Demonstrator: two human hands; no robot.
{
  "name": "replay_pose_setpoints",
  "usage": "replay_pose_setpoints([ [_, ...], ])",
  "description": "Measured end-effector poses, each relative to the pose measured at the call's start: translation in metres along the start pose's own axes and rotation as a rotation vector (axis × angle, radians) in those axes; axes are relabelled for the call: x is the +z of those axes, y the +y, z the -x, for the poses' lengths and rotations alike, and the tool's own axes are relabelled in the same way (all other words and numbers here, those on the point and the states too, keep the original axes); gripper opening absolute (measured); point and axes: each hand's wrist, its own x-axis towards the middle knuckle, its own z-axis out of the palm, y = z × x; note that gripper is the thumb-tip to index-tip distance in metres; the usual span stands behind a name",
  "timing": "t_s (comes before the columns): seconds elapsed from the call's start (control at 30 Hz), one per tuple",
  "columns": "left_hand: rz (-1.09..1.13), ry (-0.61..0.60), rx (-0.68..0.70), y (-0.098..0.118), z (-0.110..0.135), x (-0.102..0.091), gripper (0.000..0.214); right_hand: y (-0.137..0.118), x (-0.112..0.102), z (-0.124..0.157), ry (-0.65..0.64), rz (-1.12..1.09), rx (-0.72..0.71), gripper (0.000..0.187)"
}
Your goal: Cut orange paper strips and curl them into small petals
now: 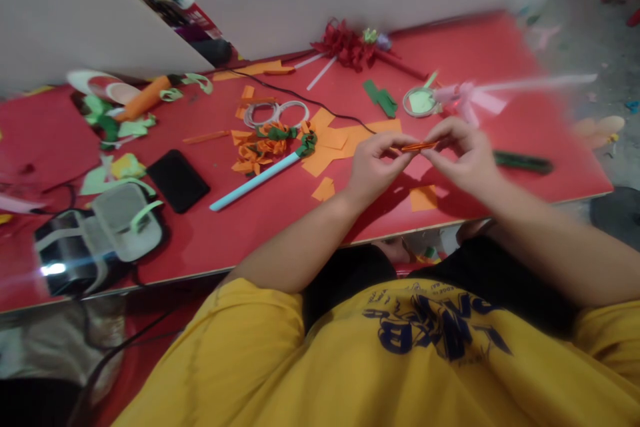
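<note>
Yellow T-shirt (360,360): nearest.
Folded orange paper (418,147): above the red table (480,47); likely light, creasable, easily torn; best held by its ends.
Left hand (376,163), right hand (464,153): each pinching one end, thumb against fingers.

Left hand (377,163) and right hand (465,150) are both pinching a skinny bit of orange paper (419,146) over a red tabletop (200,247). Off to the left there's a light blue stick (255,181), green at one end, right beside a messy bunch of orange paper curls (250,152). Black phone (178,180) lying flat further left, dark red paper flowers (345,47) near the back edge.
</note>
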Motion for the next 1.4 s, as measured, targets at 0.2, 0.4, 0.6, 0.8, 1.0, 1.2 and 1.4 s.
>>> replay_pose_setpoints([
  [0.2,-0.010,0.000,-0.005,-0.001,0.000,-0.001,0.032,0.001,-0.005,-0.001,0.034,0.115,-0.129,0.018],
  [0.4,-0.004,-0.006,-0.050,-0.001,0.001,-0.001,0.037,-0.001,-0.009,-0.004,0.039,0.145,-0.118,0.020],
  [0.6,0.001,0.000,-0.023,-0.001,-0.001,-0.001,0.037,-0.005,-0.015,-0.004,-0.024,0.259,-0.242,0.004],
  [0.8,-0.028,0.003,0.005,0.001,-0.001,-0.001,0.035,-0.005,-0.020,-0.004,-0.073,0.340,-0.218,0.016],
  [1.0,-0.007,-0.006,-0.040,0.001,-0.001,-0.001,0.039,-0.003,-0.021,-0.006,-0.055,0.306,-0.208,0.014],
  [1.2,-0.025,-0.004,-0.039,0.000,-0.001,-0.001,0.043,-0.004,-0.021,-0.006,-0.067,0.278,-0.177,0.014],
  [1.4,-0.013,-0.003,0.000,0.000,0.000,0.000,0.034,-0.006,-0.019,-0.004,-0.071,0.292,-0.223,0.015],
])
